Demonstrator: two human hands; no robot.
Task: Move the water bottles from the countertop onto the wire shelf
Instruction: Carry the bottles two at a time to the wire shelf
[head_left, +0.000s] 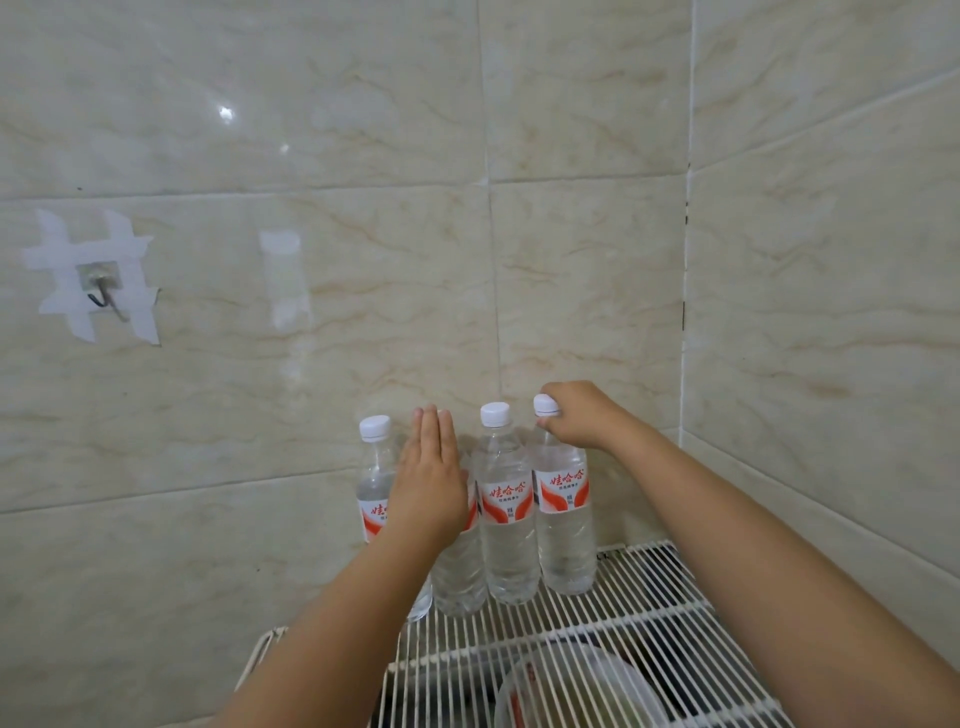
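Four clear plastic water bottles with white screw caps and red-and-white labels are seen standing upright in a row on the white wire shelf (623, 613), close against the beige marbled wall tiles (571, 260). The rightmost bottle (563, 519) is held at its neck by the right hand (576, 415), whose fingers are curled round it just below the cap. Next to it, touching or very nearly so, the second bottle from the right (506, 519) stands free. The third bottle (460, 571) is largely covered by the left hand (428, 483), which is held flat with fingers straight and pressed together in front of it; whether the palm actually touches the bottle cannot be told. The leftmost bottle (375, 483) is partly hidden behind the left wrist. Beneath the shelf wires, a pale round container (571, 691) is dimly visible. On the wall to the left, a small metal hook (101, 291) is fixed with strips of white tape (57, 260).
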